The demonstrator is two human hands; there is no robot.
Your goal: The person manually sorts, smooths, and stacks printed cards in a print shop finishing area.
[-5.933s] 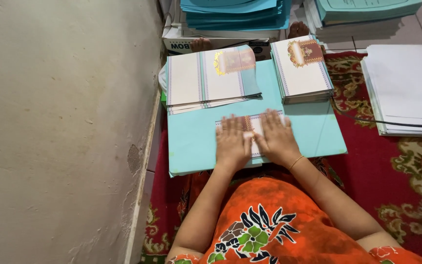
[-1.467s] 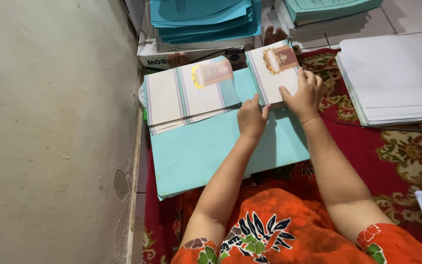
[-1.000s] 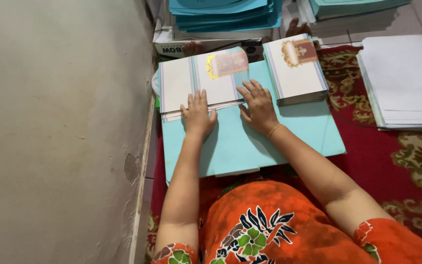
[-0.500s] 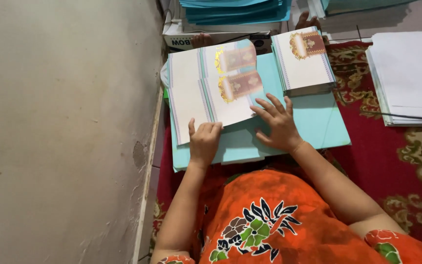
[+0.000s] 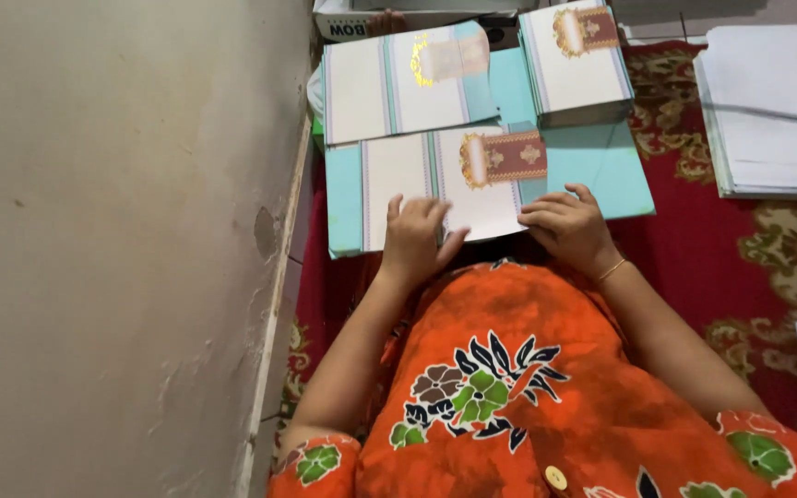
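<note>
Printed card lies flat, long axis left-right, under both hands.

Bare beige wall on the left, red patterned carpet, pale tiled floor beyond

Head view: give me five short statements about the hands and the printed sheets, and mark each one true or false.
1. Both hands rest on the printed sheet nearest the person. True: the left hand and the right hand press on its lower edge.
2. That sheet lies on a turquoise board. True.
3. The right hand holds a pen. False: it lies flat with nothing in it.
4. The stack of sheets at top right is under the left hand. False: no hand touches it.
5. The white paper pile sits on the red patterned carpet. True.
</note>
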